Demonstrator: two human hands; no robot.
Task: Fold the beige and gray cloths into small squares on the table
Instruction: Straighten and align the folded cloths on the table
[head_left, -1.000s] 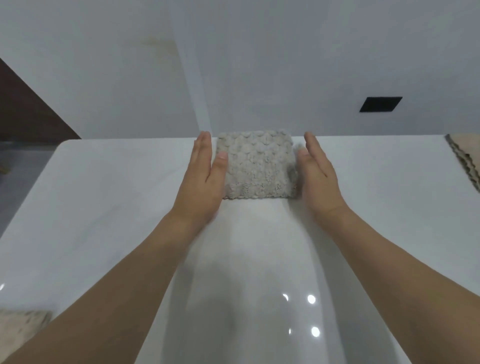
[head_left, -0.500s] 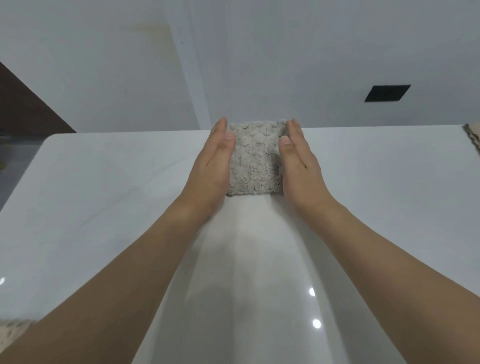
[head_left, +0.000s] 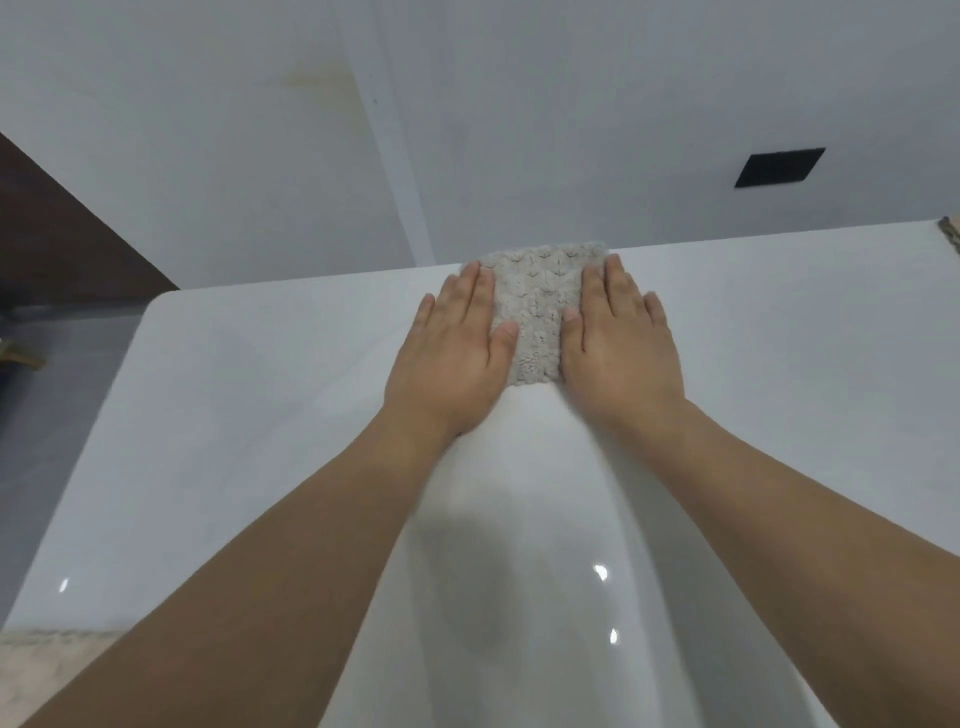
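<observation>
A small folded gray cloth (head_left: 535, 306) with a bumpy knit texture lies on the white table (head_left: 260, 415) close to its far edge. My left hand (head_left: 452, 353) rests flat, palm down, over the cloth's left side. My right hand (head_left: 618, 348) lies flat the same way over its right side. Only the strip of cloth between my thumbs shows. Both hands press down with fingers stretched out and grip nothing.
The corner of another cloth (head_left: 950, 241) peeks in at the table's far right edge. A pale beige textured patch (head_left: 57, 644) shows at the lower left past the table's edge. A white wall with a black rectangle (head_left: 779, 167) stands behind the table.
My hands went from standing on edge against the cloth's two sides to lying flat on top of it. The cloth stayed by the far edge.
</observation>
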